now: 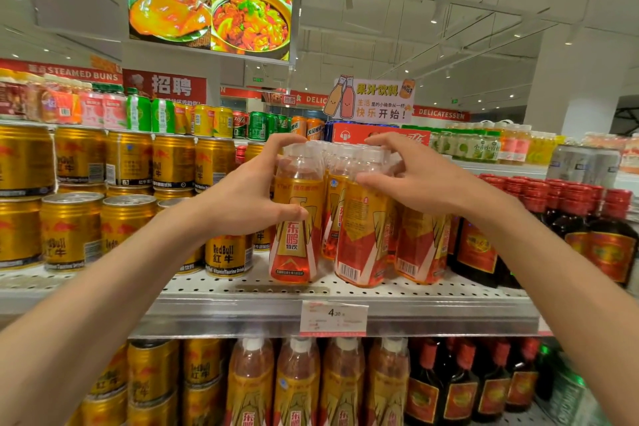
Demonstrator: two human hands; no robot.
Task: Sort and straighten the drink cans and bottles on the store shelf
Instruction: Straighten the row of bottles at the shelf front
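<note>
Several orange-and-red drink bottles with clear caps stand on the white perforated shelf. My left hand grips the front left bottle near its shoulder, thumb in front, fingers over the cap. My right hand curls round the neck of the front right bottle, which tilts slightly. More of these bottles stand behind, partly hidden. Gold Red Bull cans are stacked in two layers to the left.
Dark bottles with red caps crowd the right end of the shelf. A price tag hangs on the shelf rail. The lower shelf holds gold cans, orange bottles and dark bottles. Mixed cans and juice bottles line the top behind.
</note>
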